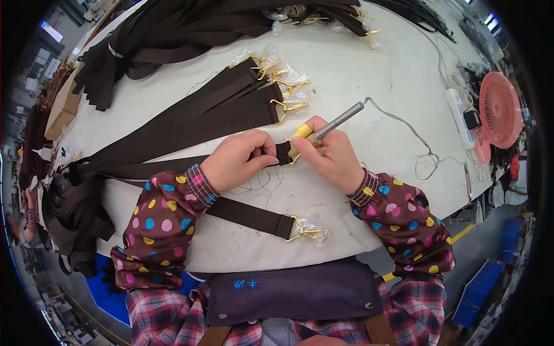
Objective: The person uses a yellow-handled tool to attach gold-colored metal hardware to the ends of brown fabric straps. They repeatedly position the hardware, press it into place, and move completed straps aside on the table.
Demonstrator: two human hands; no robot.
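Note:
My left hand (pixel 235 160) is closed, thumb and fingertips pinched at the end of a dark brown webbing strap (pixel 283 153). Loose dark threads (pixel 262 183) curl on the table below it. My right hand (pixel 334 160), a yellow cover on one finger, grips a corded soldering-iron-like pen (pixel 341 119). Its tip points down at the strap's stitched end, beside a gold metal ring (pixel 295 157); the exact contact is hidden by my fingers. Nearer me lies another strap (pixel 248 216) with a gold snap hook (pixel 309 233) in clear plastic.
Beyond my hands, several straps (pixel 202 118) fan out with gold hooks (pixel 287 107). A larger strap bundle (pixel 173 40) lies at the far edge. On the right are a pink fan (pixel 497 109), a white power strip (pixel 460 118) and the pen's cord (pixel 404 122). A cardboard box (pixel 64 109) stands left.

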